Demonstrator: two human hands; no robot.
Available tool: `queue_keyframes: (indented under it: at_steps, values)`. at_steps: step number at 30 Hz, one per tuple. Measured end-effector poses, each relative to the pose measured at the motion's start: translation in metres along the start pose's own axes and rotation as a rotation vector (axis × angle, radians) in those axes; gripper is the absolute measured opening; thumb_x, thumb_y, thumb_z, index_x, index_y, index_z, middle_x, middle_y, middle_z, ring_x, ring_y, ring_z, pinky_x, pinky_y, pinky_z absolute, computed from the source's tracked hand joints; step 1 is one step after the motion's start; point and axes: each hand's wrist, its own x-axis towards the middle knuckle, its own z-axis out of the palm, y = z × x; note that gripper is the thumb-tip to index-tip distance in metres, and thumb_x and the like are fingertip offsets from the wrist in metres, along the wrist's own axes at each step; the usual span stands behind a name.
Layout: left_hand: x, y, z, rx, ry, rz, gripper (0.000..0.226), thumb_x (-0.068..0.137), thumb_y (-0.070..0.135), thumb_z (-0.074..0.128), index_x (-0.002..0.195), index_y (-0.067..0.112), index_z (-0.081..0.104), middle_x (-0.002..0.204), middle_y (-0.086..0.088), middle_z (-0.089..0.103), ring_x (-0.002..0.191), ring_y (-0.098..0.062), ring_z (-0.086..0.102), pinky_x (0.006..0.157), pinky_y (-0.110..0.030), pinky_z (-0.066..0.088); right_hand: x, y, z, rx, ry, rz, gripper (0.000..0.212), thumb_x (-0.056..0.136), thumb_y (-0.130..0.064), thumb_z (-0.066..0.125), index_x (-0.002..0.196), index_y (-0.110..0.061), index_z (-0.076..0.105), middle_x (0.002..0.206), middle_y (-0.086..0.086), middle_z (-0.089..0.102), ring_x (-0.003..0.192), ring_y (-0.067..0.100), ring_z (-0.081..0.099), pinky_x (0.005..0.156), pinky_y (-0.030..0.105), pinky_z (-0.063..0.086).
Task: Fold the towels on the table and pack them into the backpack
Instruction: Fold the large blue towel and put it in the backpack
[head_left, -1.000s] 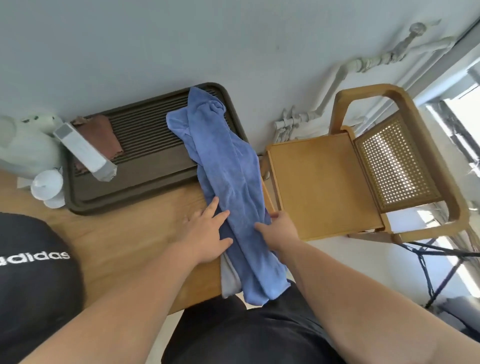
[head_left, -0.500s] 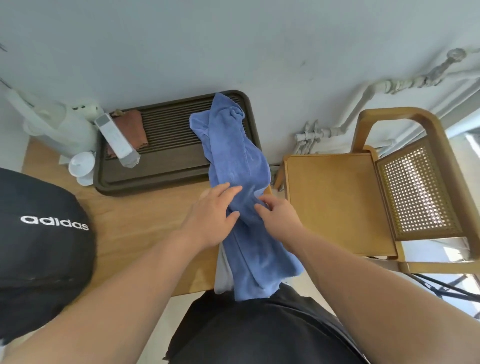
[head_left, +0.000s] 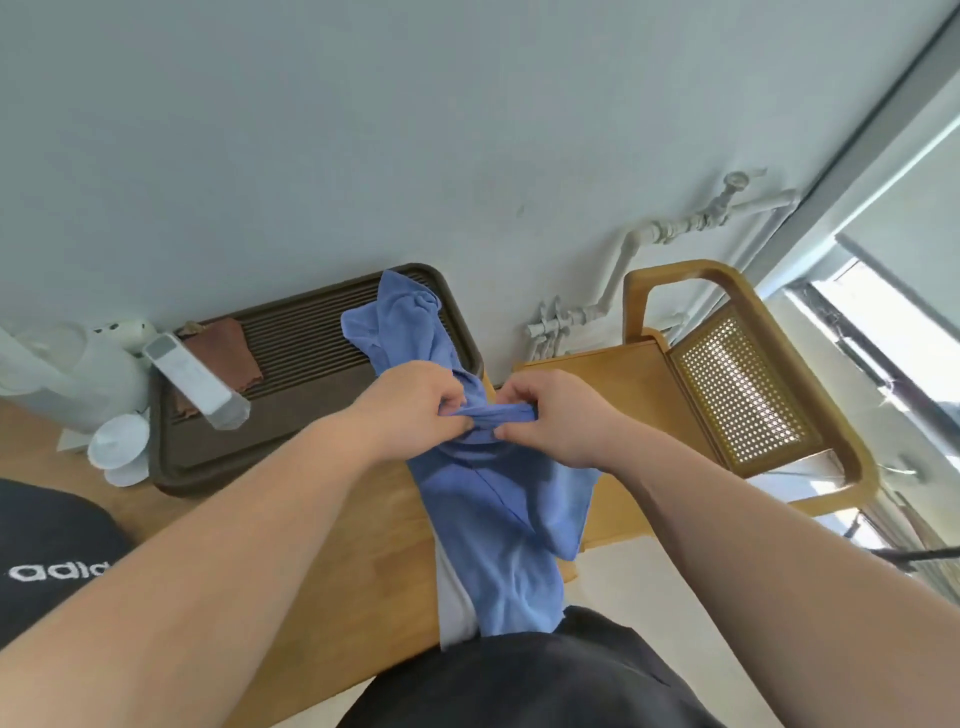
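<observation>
A long blue towel lies along the right end of the wooden table, its far end bunched on the dark tray and its near end hanging over the table's front edge. My left hand and my right hand both pinch the towel's middle, gathered into a raised ridge between them. A white cloth shows under the blue towel at the table's edge. The black backpack with white lettering sits at the left, mostly cut off.
A dark slatted tray at the wall holds a brown cloth and a white remote. A white kettle and small white cups stand left of it. A wooden chair stands right of the table.
Both hands went from resting flat on the towel to pinching its middle and lifting it into a ridge. The view has tilted upward.
</observation>
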Motion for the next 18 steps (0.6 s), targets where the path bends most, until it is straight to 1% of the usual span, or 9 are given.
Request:
queue_keyframes:
  at_steps: [2, 3, 5, 7, 10, 11, 13, 16, 18]
  values:
    - [-0.004, 0.001, -0.007, -0.017, 0.000, -0.019, 0.037, 0.086, 0.026, 0.065, 0.062, 0.015, 0.040, 0.059, 0.001, 0.043, 0.057, -0.017, 0.038, 0.056, -0.040, 0.034, -0.005, -0.003, -0.010, -0.106, 0.010, 0.008, 0.009, 0.084, -0.027, 0.074, 0.084, -0.025, 0.064, 0.082, 0.001, 0.066, 0.077, 0.022, 0.059, 0.071, 0.038, 0.047]
    - [-0.007, 0.002, -0.010, -0.029, 0.007, -0.027, 0.037, 0.087, 0.024, 0.065, 0.062, 0.016, 0.038, 0.056, 0.003, 0.040, 0.055, -0.015, 0.034, 0.055, -0.036, 0.030, -0.007, -0.004, -0.015, -0.146, 0.022, 0.010, 0.009, 0.086, -0.026, 0.071, 0.084, -0.020, 0.066, 0.080, 0.002, 0.065, 0.073, 0.022, 0.057, 0.067, 0.037, 0.047]
    - [-0.013, 0.004, -0.014, -0.022, 0.033, -0.034, 0.037, 0.087, 0.025, 0.067, 0.064, 0.017, 0.039, 0.056, 0.006, 0.040, 0.054, -0.014, 0.034, 0.054, -0.032, 0.029, -0.012, -0.006, -0.026, -0.203, 0.041, 0.023, 0.014, 0.090, -0.024, 0.066, 0.080, -0.015, 0.064, 0.072, 0.002, 0.060, 0.060, 0.017, 0.051, 0.054, 0.032, 0.039]
    - [-0.022, 0.008, -0.016, -0.005, 0.071, -0.059, 0.031, 0.085, 0.031, 0.071, 0.071, 0.017, 0.046, 0.058, 0.008, 0.046, 0.055, -0.012, 0.039, 0.054, -0.031, 0.030, -0.016, -0.005, -0.036, -0.244, 0.070, 0.045, 0.022, 0.092, -0.023, 0.061, 0.070, -0.020, 0.059, 0.065, -0.001, 0.055, 0.055, 0.014, 0.048, 0.050, 0.029, 0.035]
    - [-0.037, 0.018, -0.020, 0.093, 0.116, -0.104, 0.017, 0.083, 0.039, 0.071, 0.080, 0.025, 0.061, 0.063, 0.007, 0.056, 0.062, -0.012, 0.052, 0.056, -0.034, 0.039, -0.022, 0.001, -0.048, -0.254, 0.121, 0.045, 0.032, 0.088, -0.020, 0.057, 0.059, -0.028, 0.050, 0.059, -0.001, 0.053, 0.055, 0.029, 0.059, 0.046, 0.034, 0.044]
    - [-0.041, 0.022, -0.020, 0.161, 0.130, -0.116, 0.020, 0.083, 0.041, 0.069, 0.077, 0.022, 0.062, 0.064, 0.003, 0.057, 0.065, -0.016, 0.055, 0.059, -0.037, 0.042, -0.025, 0.004, -0.052, -0.260, 0.136, 0.033, 0.030, 0.086, -0.019, 0.056, 0.058, -0.029, 0.051, 0.059, -0.001, 0.055, 0.057, 0.032, 0.062, 0.046, 0.035, 0.047]
    - [-0.049, 0.031, -0.018, 0.268, 0.167, -0.172, 0.033, 0.084, 0.042, 0.068, 0.066, 0.016, 0.057, 0.062, -0.001, 0.055, 0.065, -0.022, 0.055, 0.059, -0.038, 0.042, -0.032, 0.010, -0.059, -0.256, 0.160, -0.002, 0.029, 0.085, -0.018, 0.055, 0.059, -0.030, 0.053, 0.060, -0.003, 0.057, 0.057, 0.029, 0.063, 0.047, 0.030, 0.044]
    - [-0.062, 0.045, -0.009, 0.286, 0.269, -0.254, 0.044, 0.086, 0.044, 0.068, 0.057, 0.016, 0.049, 0.056, 0.000, 0.049, 0.060, -0.020, 0.051, 0.054, -0.037, 0.035, -0.042, 0.022, -0.070, -0.235, 0.200, -0.075, 0.036, 0.087, -0.018, 0.056, 0.056, -0.033, 0.046, 0.060, -0.008, 0.050, 0.061, 0.017, 0.052, 0.051, 0.028, 0.032]
    - [-0.072, 0.056, -0.003, 0.281, 0.350, -0.279, 0.047, 0.086, 0.047, 0.068, 0.056, 0.017, 0.046, 0.053, 0.002, 0.046, 0.055, -0.016, 0.047, 0.050, -0.034, 0.029, -0.046, 0.030, -0.077, -0.215, 0.238, -0.119, 0.036, 0.088, -0.022, 0.059, 0.056, -0.031, 0.045, 0.060, -0.007, 0.049, 0.062, 0.016, 0.048, 0.052, 0.029, 0.032]
